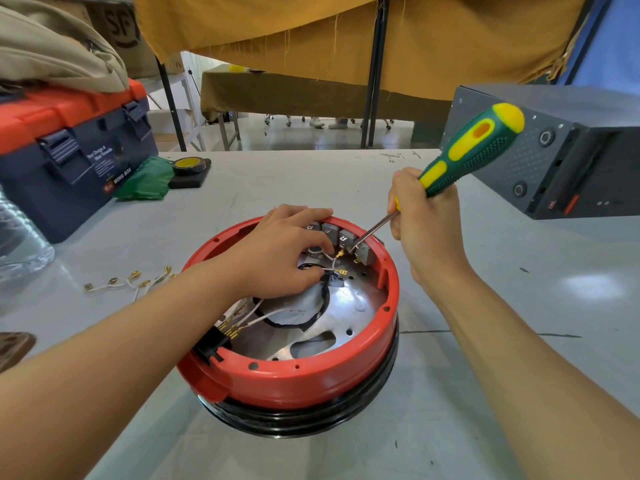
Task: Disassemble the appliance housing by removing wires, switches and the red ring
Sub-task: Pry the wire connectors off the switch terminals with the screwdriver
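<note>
A round appliance housing lies upside down in the middle of the table, a red ring (304, 379) on top of its black base (311, 419). Inside are a shiny metal plate (353, 306), white wires (273, 315) with brass terminals and a row of grey switches (341, 237) along the far wall. My left hand (284, 252) reaches into the housing and pinches a white wire near the switches. My right hand (424, 220) grips a green and yellow screwdriver (474, 148), its tip set against a grey switch.
Loose white wires with brass terminals (131, 280) lie on the table left of the housing. A blue and orange toolbox (69, 147), a green bag (147, 180) and a tape roll (188, 166) stand at the back left. A dark grey metal box (568, 157) sits at the right.
</note>
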The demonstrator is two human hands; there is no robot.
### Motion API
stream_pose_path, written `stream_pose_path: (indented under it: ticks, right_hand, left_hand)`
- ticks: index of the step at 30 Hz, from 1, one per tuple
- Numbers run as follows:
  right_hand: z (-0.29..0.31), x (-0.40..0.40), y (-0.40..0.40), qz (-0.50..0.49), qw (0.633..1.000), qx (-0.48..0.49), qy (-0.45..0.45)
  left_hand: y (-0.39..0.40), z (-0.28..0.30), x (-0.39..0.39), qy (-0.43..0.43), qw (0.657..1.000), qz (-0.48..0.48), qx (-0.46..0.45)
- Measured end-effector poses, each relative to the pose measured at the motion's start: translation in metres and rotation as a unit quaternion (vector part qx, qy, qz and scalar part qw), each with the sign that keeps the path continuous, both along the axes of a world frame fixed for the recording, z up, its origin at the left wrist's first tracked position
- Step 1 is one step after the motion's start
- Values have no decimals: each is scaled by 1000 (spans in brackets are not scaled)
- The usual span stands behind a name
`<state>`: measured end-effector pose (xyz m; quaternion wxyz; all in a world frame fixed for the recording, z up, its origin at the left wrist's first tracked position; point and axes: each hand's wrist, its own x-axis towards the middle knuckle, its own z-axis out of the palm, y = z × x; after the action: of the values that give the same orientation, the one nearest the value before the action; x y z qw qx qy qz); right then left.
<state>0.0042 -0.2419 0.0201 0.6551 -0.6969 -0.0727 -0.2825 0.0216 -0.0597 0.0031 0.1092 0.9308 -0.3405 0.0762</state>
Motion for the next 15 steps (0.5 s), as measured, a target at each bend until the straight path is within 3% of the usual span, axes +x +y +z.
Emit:
stream_pose_path:
  ticks: [15]
  right_hand:
    - [-4,-14,8,-27,966,-206,-157]
  left_hand:
    - [1,2,1,-6,1000,0,10]
